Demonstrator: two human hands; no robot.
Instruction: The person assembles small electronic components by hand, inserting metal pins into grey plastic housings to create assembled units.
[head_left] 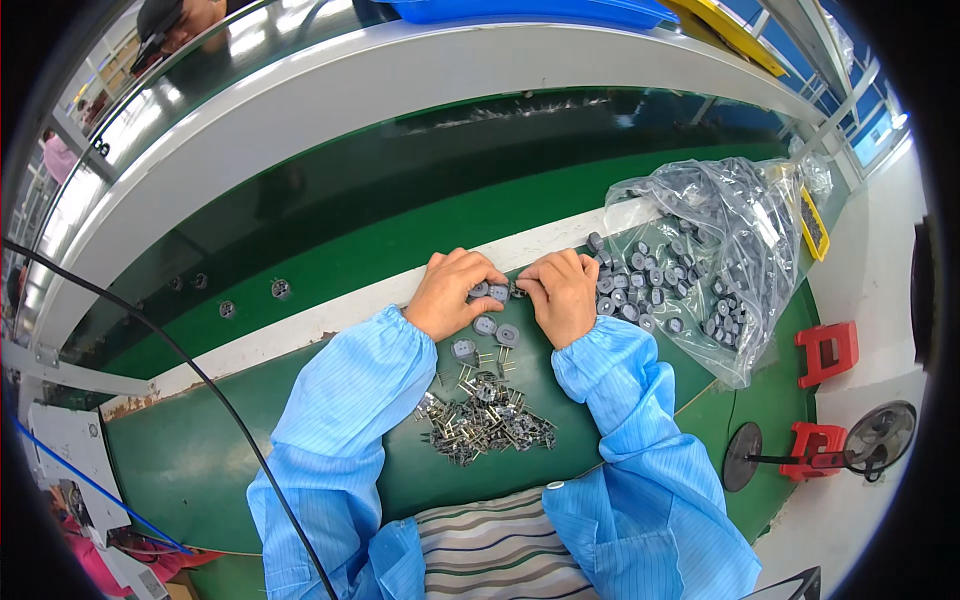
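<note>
My left hand (448,294) is closed around small grey rounded plastic housings (497,292), holding them between thumb and fingers near the white strip. Close beside it, my right hand (562,298) pinches a small part with metal pins (518,291), partly hidden by the fingertips. Below my left hand, a few grey pieces (507,335) lie on the green table, some with metal prongs sticking out. Nearer to me is a heap of small metal-pronged parts (490,420). Right of my right hand, many loose grey housings (640,282) spill from a clear plastic bag (745,215).
Beyond the white strip (375,300) runs a green belt (450,225) carrying several small pieces (280,289) at left. A black cable (200,370) crosses the left side. Red stools (827,354) and a fan (880,438) stand at right. Another person (175,25) is at far left.
</note>
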